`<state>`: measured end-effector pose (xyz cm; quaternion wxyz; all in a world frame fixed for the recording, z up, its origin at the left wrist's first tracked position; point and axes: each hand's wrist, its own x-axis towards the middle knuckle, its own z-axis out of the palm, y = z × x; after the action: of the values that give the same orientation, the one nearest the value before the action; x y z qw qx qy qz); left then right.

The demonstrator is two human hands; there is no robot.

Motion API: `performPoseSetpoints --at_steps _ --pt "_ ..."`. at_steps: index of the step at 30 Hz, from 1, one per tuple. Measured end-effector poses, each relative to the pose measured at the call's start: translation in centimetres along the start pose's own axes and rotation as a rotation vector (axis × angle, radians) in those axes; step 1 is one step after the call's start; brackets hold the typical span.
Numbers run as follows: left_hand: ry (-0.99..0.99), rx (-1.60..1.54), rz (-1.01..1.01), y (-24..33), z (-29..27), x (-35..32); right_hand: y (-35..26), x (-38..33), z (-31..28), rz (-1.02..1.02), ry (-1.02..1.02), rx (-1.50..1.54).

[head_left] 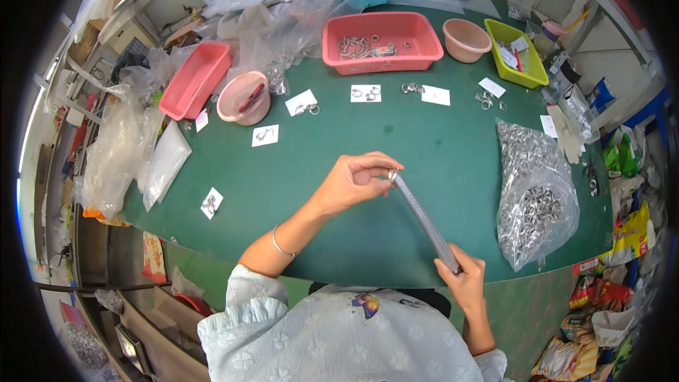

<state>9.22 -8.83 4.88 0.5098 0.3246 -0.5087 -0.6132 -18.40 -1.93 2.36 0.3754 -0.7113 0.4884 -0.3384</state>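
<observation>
My right hand [465, 281] is wrapped round the thick end of a grey ring mandrel [423, 219], a tapered stick with fine markings. The stick slants up and to the left over the green table. At its thin end sits a small silver ring [393, 175], pinched between the fingertips of my left hand [351, 182]. Whether the ring is fully round the tip or only against it, I cannot tell. To the right lies a clear plastic bag [515, 163] full of silver rings, its mouth spread open toward me.
White cards with rings lie about the green table [318, 233], one card [211, 203] at the left. Farther back stand a large pink basket [382, 64], a round pink basket [244, 99], a peach bowl [467, 41], a lime basket [534, 74] and a blue basket [364, 1]. Plastic bags [120, 148] crowd the left.
</observation>
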Motion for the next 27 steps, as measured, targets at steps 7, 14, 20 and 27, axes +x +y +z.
performPoseSetpoints --at_steps 7,14,20,27 --pt "-0.055 -0.108 -0.210 0.6 5.3 -4.8 -3.2 -0.9 -1.4 -0.109 -0.097 -0.083" --pt "0.080 -0.091 -0.097 0.5 7.4 -6.9 -5.5 -2.2 -2.5 -0.144 -0.113 -0.129" --pt "0.010 -0.014 -0.051 2.4 7.7 -6.7 -7.2 -3.0 -3.4 -0.124 -0.142 -0.097" --pt "-0.040 0.006 0.079 1.6 8.2 -7.5 -7.2 -3.3 -4.1 -0.181 -0.176 -0.105"
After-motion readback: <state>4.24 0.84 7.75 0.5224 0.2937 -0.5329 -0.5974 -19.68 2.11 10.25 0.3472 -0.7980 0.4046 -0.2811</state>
